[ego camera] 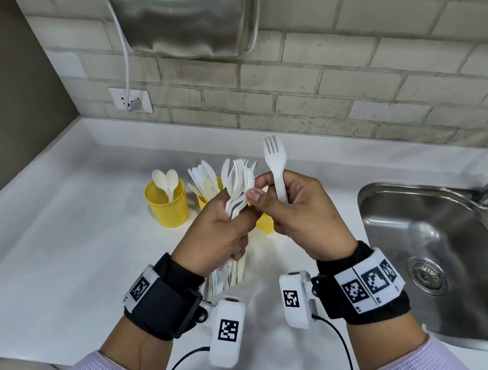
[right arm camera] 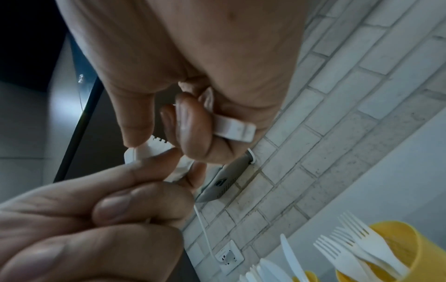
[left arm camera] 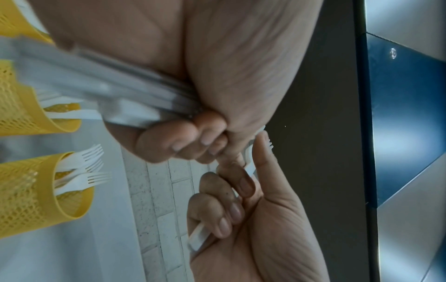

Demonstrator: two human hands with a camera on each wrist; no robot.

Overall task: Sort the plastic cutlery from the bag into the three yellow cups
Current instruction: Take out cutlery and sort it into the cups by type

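Gripping a fanned bundle of white cutlery (ego camera: 237, 185), the left hand (ego camera: 217, 232) is clenched round the handles, fork heads up. Right hand (ego camera: 297, 218) pinches a single fork (ego camera: 276, 163) upright, tines at twelve o'clock! Nearest us, wrist bands (ego camera: 367, 283) carry square black-and-white codes; I read "R1" and "R2" on the right one. Just past the hands, three yellow cups (ego camera: 167, 202) on the white counter (ego camera: 61, 234): spoons at ten o'clock, knives in the middle, forks in the right cup (left arm camera: 70, 187), half hidden by the hands in the head view. Steel sink (ego camera: 442, 254) at three o'clock. Farther off, a wall socket (ego camera: 131, 100), brick tiles, a steel dispenser (ego camera: 189, 18).
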